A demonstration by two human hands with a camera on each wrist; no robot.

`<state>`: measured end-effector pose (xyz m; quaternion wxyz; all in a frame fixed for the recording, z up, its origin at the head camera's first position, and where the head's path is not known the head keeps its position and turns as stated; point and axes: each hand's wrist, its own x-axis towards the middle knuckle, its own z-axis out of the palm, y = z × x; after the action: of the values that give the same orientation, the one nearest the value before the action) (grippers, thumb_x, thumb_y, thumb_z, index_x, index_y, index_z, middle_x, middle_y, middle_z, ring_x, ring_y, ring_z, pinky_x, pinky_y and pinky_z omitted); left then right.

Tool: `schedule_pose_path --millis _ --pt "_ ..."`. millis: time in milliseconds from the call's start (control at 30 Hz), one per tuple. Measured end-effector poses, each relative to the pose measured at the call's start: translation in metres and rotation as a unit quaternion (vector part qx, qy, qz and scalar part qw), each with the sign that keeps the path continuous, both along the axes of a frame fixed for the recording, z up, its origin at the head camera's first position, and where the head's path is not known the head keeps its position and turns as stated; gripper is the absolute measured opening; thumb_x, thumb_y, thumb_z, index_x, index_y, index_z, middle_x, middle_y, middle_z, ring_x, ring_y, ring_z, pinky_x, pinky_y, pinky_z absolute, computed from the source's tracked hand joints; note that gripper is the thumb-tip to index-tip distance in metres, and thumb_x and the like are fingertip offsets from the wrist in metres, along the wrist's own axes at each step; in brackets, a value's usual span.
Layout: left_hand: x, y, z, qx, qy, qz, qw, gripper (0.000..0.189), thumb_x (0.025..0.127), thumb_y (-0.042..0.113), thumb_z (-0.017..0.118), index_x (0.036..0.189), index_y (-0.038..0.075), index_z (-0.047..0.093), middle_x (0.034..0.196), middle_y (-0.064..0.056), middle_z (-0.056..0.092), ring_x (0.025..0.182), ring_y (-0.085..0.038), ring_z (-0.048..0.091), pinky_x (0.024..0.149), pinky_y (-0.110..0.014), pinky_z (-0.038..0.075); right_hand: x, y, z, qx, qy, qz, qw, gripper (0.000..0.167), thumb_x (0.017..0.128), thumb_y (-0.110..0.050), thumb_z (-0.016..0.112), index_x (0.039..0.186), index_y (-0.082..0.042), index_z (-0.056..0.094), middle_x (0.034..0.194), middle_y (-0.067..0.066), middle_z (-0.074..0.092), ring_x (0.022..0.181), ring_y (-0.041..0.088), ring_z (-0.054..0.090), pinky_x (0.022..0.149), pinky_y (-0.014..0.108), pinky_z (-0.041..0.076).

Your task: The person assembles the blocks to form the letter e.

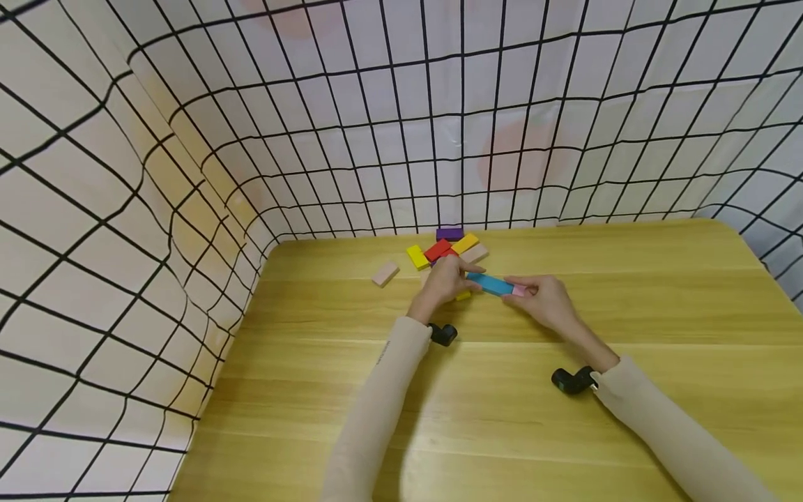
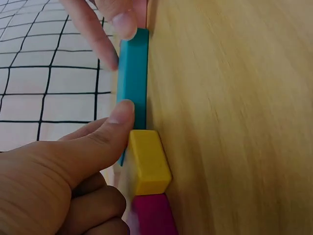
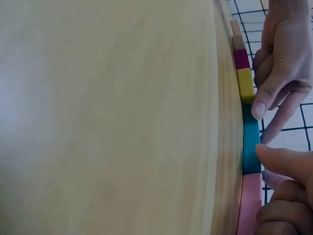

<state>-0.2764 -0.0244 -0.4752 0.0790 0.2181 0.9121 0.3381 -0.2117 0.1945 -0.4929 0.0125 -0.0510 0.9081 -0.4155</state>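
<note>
A blue block (image 1: 491, 284) lies between the two hands in the head view, held at each end. My left hand (image 1: 444, 282) pinches its left end between thumb and fingers; the left wrist view shows that thumb (image 2: 122, 113) on the block's edge. With thumb and finger, my right hand (image 1: 547, 301) pinches the other end. A pink block (image 3: 251, 203) adjoins the blue one beside the right hand. Next to the blue block's left end stands a yellow block (image 2: 149, 161), followed by a magenta block (image 2: 155, 215). The left hand partly hides these in the head view.
Behind the left hand lies a loose cluster with a red block (image 1: 438, 249), a yellow block (image 1: 417, 257), an orange block (image 1: 465, 242) and a purple block (image 1: 449, 234). A plain wooden block (image 1: 385, 273) lies left. Black-grid netting (image 1: 401, 139) borders the wooden table (image 1: 502, 432).
</note>
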Motion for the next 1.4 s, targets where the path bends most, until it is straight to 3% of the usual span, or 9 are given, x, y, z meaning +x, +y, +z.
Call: schedule_pose_path --millis 233,400,500,567,733,967,1067,1200,1400 --pt "-0.007 0.001 -0.002 -0.012 -0.022 0.012 0.9996 0.033 0.084 0.023 0.086 0.116 0.016 0.081 0.091 -0.007 0.079 0.055 -0.009 0.038 0.051 -0.017 0.03 -0.003 0.001 -0.002 0.001 -0.007 -0.013 0.9999 0.041 0.092 -0.024 0.081 0.129 -0.008 0.074 0.065 -0.003 0.037 0.055 0.01 0.029 0.051 0.022 0.025" --pt "-0.01 0.0 -0.003 0.005 -0.04 0.014 0.9991 0.032 0.084 0.021 0.086 0.115 0.015 0.082 0.081 -0.006 0.075 0.053 -0.008 0.04 0.05 -0.017 0.032 -0.004 0.0 -0.002 0.0 -0.008 -0.02 0.9998 0.041 0.09 -0.025 0.083 0.127 -0.008 0.075 0.071 0.003 0.05 0.06 0.013 0.03 0.055 0.024 0.025" --pt "-0.009 -0.002 -0.003 0.007 -0.035 0.016 0.9992 0.032 0.084 0.021 0.086 0.115 0.014 0.082 0.069 -0.003 0.065 0.052 -0.008 0.041 0.05 -0.016 0.034 -0.005 -0.002 -0.003 0.0 -0.007 -0.018 0.9998 0.043 0.089 -0.025 0.083 0.127 -0.007 0.074 0.072 0.005 0.052 0.061 0.013 0.031 0.055 0.025 0.025" --pt "-0.009 -0.005 -0.003 0.01 -0.027 0.014 0.9995 0.032 0.085 0.02 0.085 0.116 0.013 0.081 0.071 -0.003 0.064 0.054 -0.007 0.041 0.05 -0.015 0.033 -0.005 -0.003 -0.003 0.0 -0.007 -0.017 0.9998 0.043 0.089 -0.024 0.083 0.127 -0.006 0.074 0.071 0.004 0.051 0.061 0.013 0.031 0.055 0.025 0.025" --pt "-0.008 -0.026 0.0 0.03 -0.017 0.02 0.9992 0.031 0.088 0.02 0.083 0.118 0.012 0.08 0.089 -0.012 0.073 0.059 -0.008 0.037 0.053 -0.017 0.029 -0.005 -0.004 -0.001 -0.007 -0.007 -0.012 0.9999 0.041 0.09 -0.021 0.082 0.126 -0.004 0.074 0.065 -0.002 0.041 0.057 0.01 0.03 0.053 0.023 0.025" --pt "0.0 -0.06 -0.001 0.069 -0.068 0.059 0.9935 0.028 0.089 0.016 0.082 0.117 0.011 0.08 0.07 -0.003 0.057 0.059 -0.011 0.041 0.053 -0.02 0.031 -0.004 0.0 -0.001 -0.008 -0.012 -0.008 0.9999 0.04 0.091 -0.02 0.081 0.127 -0.003 0.074 0.064 -0.004 0.034 0.056 0.009 0.027 0.052 0.022 0.023" --pt "-0.001 -0.062 -0.001 0.069 -0.08 0.053 0.993 0.03 0.089 0.017 0.082 0.119 0.012 0.08 0.07 -0.001 0.056 0.058 -0.012 0.04 0.052 -0.021 0.03 -0.004 0.001 -0.001 -0.009 -0.013 -0.008 0.9998 0.039 0.091 -0.019 0.081 0.126 -0.003 0.074 0.063 -0.005 0.034 0.056 0.009 0.027 0.051 0.022 0.023" --pt "-0.005 -0.057 0.002 0.062 -0.078 0.017 0.9949 0.033 0.087 0.019 0.084 0.12 0.013 0.079 0.067 -0.003 0.056 0.058 -0.01 0.037 0.054 -0.021 0.03 -0.004 0.002 0.0 -0.016 -0.012 -0.005 0.9998 0.038 0.092 -0.017 0.08 0.126 -0.001 0.073 0.062 -0.005 0.033 0.055 0.009 0.027 0.051 0.022 0.024" --pt "-0.009 -0.05 0.002 0.049 -0.097 -0.016 0.994 0.032 0.085 0.016 0.085 0.117 0.011 0.08 0.065 -0.002 0.064 0.055 -0.008 0.037 0.053 -0.019 0.033 -0.003 0.003 0.001 -0.01 -0.02 -0.003 0.9997 0.039 0.094 -0.018 0.078 0.128 -0.001 0.072 0.061 -0.004 0.031 0.055 0.01 0.028 0.052 0.022 0.024"
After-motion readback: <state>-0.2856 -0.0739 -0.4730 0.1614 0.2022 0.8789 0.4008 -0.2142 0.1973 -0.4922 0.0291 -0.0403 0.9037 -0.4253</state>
